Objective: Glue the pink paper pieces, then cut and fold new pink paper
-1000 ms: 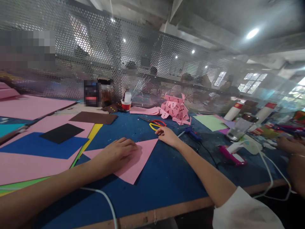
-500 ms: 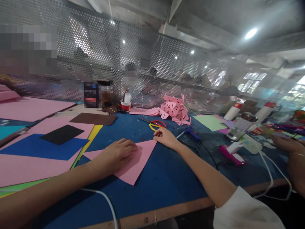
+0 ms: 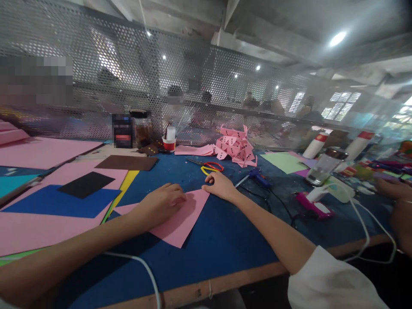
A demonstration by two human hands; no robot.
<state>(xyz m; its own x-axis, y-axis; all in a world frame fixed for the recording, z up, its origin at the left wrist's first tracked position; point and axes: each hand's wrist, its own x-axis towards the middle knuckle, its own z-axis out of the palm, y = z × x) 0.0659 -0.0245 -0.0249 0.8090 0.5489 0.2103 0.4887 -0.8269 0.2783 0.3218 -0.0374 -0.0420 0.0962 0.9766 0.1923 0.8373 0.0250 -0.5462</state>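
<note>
A sheet of pink paper (image 3: 183, 225), apparently folded, lies on the blue tabletop with its corners pointing toward and away from me. My left hand (image 3: 165, 204) rests on top of it, fingers bent loosely over the surface, and covers its middle. At the far right corner of the sheet, my right hand (image 3: 219, 187) has thumb and forefinger closed on the edge. Just beyond that hand lie scissors (image 3: 212, 166) with red and yellow handles. A blue glue gun (image 3: 260, 178) sits to its right.
Coloured sheets, including a blue sheet (image 3: 64, 204), pile up at left. Cut pink pieces (image 3: 236, 146) with black dots stand in a heap at the back. A glass jar (image 3: 326, 167) and a magenta device (image 3: 315, 206) are at right, near a co-worker's hand (image 3: 392, 189).
My right hand has shifted slightly left along with the paper's corner. My left hand's fingers have curled a little more. The view has tilted slightly.
</note>
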